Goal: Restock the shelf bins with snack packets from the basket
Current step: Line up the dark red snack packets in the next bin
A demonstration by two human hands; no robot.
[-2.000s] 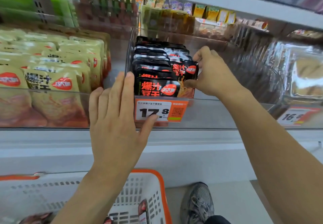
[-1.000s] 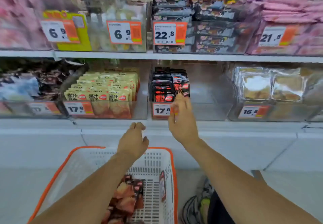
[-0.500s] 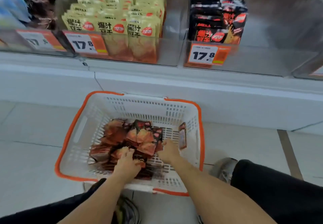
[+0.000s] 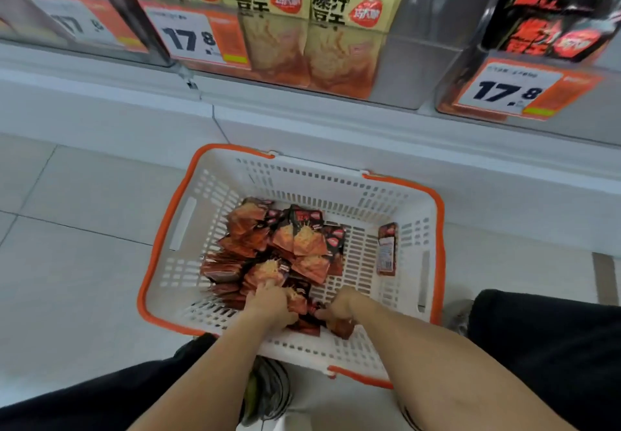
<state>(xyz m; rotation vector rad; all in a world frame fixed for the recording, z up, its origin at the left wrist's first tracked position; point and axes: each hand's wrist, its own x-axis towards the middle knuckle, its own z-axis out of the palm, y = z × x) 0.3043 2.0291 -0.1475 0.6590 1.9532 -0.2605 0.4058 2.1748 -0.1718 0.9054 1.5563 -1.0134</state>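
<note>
Fingers of both hands curled into snack packets (image 4: 295, 246), gripping them at basket's (image 4: 336, 353) near wall

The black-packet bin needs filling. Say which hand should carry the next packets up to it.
Right, probably. The right hand already grips packets at the basket's near edge, and the black-packet bin sits up on that side. The left hand is still sorting the pile.
</note>
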